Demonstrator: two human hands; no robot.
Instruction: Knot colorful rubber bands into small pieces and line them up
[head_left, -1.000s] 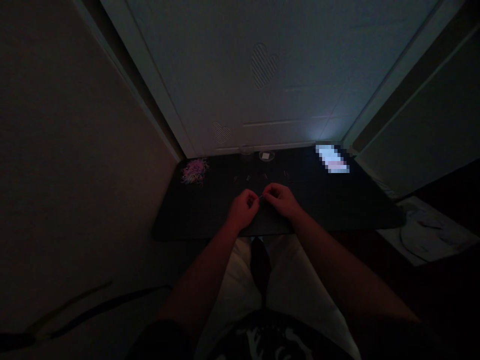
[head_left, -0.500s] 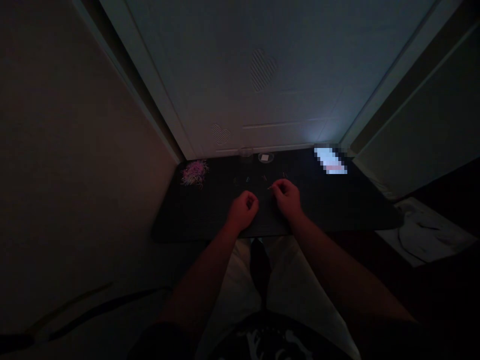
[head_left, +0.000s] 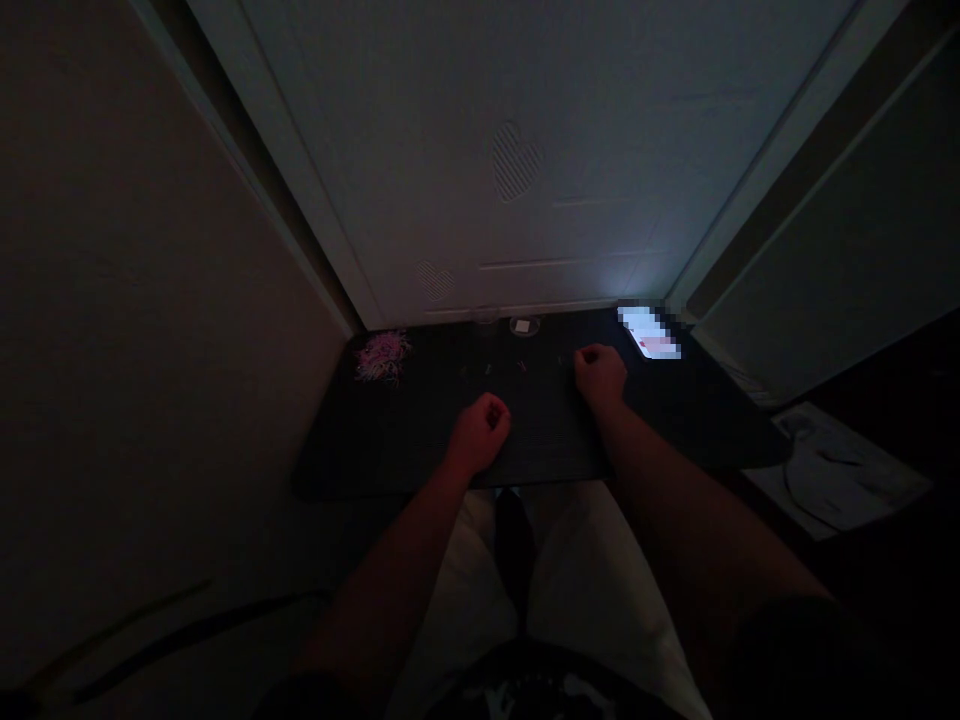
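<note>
The scene is very dim. My left hand (head_left: 480,434) rests curled in a loose fist on a dark mat (head_left: 390,440) on the floor. My right hand (head_left: 600,374) is farther out on the mat, fingers closed in a pinch near a row of tiny pieces (head_left: 517,367). What either hand holds is too small and dark to make out. A pile of pink and pale rubber bands (head_left: 381,356) lies at the mat's far left corner.
A lit phone screen (head_left: 649,333) lies at the mat's far right. A small round dish (head_left: 523,326) and a clear cup (head_left: 484,317) stand by the white door (head_left: 525,150). Papers (head_left: 840,465) lie on the floor to the right.
My hands were together at the mat's middle. They have parted: the right hand moved away and to the right toward the phone, and the left stayed near the front, still curled.
</note>
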